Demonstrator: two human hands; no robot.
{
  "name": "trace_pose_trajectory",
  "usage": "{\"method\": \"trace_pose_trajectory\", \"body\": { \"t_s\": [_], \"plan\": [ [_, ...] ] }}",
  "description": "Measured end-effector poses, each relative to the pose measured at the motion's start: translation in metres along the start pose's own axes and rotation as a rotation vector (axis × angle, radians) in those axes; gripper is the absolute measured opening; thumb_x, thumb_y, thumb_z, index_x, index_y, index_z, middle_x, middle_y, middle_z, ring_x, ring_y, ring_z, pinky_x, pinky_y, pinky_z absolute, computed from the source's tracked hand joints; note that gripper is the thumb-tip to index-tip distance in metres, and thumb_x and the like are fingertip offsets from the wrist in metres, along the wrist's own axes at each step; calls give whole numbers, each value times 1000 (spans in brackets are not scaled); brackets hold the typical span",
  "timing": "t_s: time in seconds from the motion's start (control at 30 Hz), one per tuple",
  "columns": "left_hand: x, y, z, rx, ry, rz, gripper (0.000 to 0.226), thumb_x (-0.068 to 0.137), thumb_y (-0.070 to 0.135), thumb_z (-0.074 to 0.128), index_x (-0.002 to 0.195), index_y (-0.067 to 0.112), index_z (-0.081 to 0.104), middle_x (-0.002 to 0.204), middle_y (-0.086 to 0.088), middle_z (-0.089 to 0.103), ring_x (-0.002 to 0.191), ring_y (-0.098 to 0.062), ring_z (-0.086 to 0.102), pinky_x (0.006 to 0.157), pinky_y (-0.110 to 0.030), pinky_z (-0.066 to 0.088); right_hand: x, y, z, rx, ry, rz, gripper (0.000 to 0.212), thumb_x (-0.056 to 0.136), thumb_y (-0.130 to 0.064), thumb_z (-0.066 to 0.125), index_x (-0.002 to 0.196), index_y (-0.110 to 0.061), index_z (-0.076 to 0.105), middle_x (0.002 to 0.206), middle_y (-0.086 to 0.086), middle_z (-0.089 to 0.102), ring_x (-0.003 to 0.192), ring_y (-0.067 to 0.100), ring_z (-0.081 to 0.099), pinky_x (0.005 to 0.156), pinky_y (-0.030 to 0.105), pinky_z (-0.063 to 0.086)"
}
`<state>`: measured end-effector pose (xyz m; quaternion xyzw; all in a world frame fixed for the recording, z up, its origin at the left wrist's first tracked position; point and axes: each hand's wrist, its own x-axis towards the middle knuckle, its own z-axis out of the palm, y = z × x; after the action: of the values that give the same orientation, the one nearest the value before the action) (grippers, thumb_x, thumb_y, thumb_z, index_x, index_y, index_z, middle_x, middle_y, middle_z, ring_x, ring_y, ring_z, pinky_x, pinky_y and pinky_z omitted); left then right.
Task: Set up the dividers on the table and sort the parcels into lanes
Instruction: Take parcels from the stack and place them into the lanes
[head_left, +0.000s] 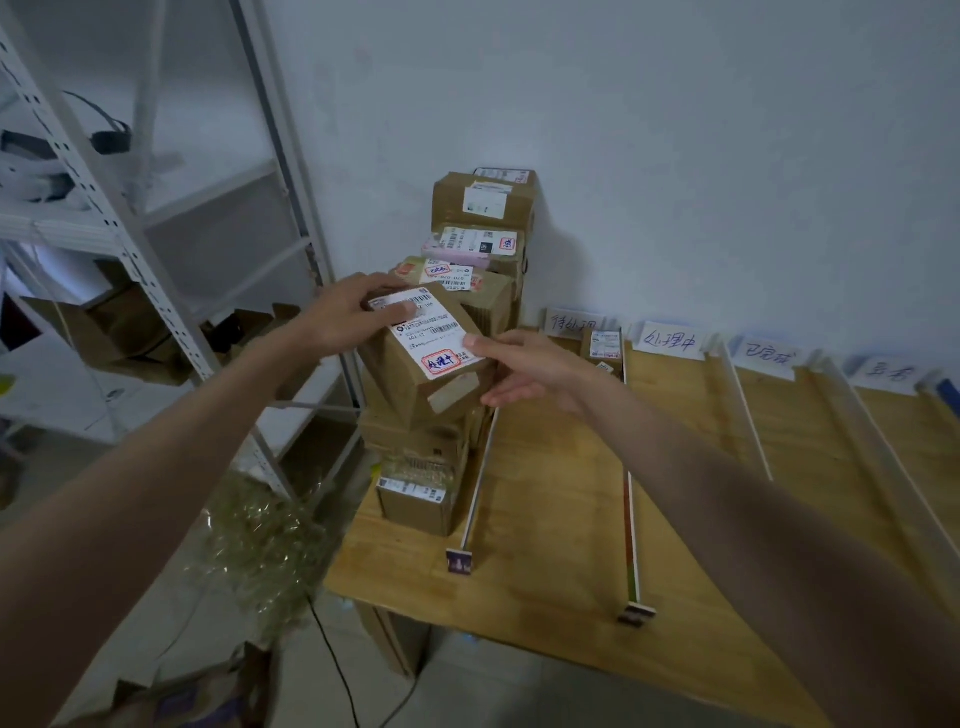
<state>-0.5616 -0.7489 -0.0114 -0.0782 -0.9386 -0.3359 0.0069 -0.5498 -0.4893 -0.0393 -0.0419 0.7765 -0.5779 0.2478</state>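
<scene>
Both hands are taking one box (426, 353) off the top of the stack (431, 467) at the worktop's left end. The left hand (348, 317) is lying flat-fingered across its label, while the right hand (524, 369) is cupping the near corner, thumb on top and fingers under; this two-sided grip likely keeps the tilted box from sliding. The label is facing up, probably so its red stamp can be read against the signs (670, 340) behind the dividers (631, 493) on the worktop (545, 519).
</scene>
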Motion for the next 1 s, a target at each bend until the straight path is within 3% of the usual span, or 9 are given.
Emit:
{"method": "trace_pose_trajectory", "body": {
  "t_s": [0.1,0.3,0.4,0.53,0.7,0.8,0.93,1.0],
  "plan": [
    [-2,14,15,-24,-97,23,42,92,53,58,132,41,53,129,5,55,116,-19,56,98,-40,49,-17,6,-17,-116,-114,48,58,84,-58,69,121,-13,66,112,9,73,98,28,73,85,37,61],
    [-8,60,69,61,-217,129,47,96,41,57,138,22,51,124,3,57,115,-18,56,86,-28,47,-45,37,-61,-95,-226,151,47,90,-38,70,128,-9,62,117,8,72,110,21,69,97,39,55],
    [-6,84,101,188,-223,151,53,97,44,54,143,18,46,133,0,55,121,-19,52,96,-32,44,-62,56,-87,-66,-218,202,44,92,-31,69,127,-7,60,118,10,72,109,21,69,94,35,57],
    [2,107,148,297,-194,123,63,97,55,47,147,17,41,141,-6,49,125,-24,49,102,-38,43,-75,88,-119,-41,-105,261,43,91,-29,70,126,-6,60,119,11,71,109,22,69,92,35,58],
    [11,128,202,401,-214,73,64,99,56,40,149,17,36,154,-8,35,138,-26,39,111,-42,37,-90,136,-160,-31,155,285,41,93,-30,69,122,-2,62,114,13,70,103,26,69,91,37,57],
    [14,138,233,491,-198,62,64,100,58,34,147,14,38,151,-8,37,136,-27,41,107,-43,41,-100,167,-186,7,321,297,40,92,-31,70,121,-5,59,110,11,68,95,26,67,85,40,56],
    [18,152,273,548,-153,66,61,101,56,31,142,12,44,147,-10,41,135,-31,40,110,-47,37,-116,198,-216,89,435,276,34,96,-29,65,122,-7,59,117,9,68,105,28,65,94,44,52],
    [20,157,292,547,-150,51,58,102,53,31,139,13,47,145,-10,43,137,-31,37,111,-47,35,-120,210,-229,107,498,247,28,98,-26,62,120,-9,61,110,8,66,100,26,63,85,41,52]
  ]
}}
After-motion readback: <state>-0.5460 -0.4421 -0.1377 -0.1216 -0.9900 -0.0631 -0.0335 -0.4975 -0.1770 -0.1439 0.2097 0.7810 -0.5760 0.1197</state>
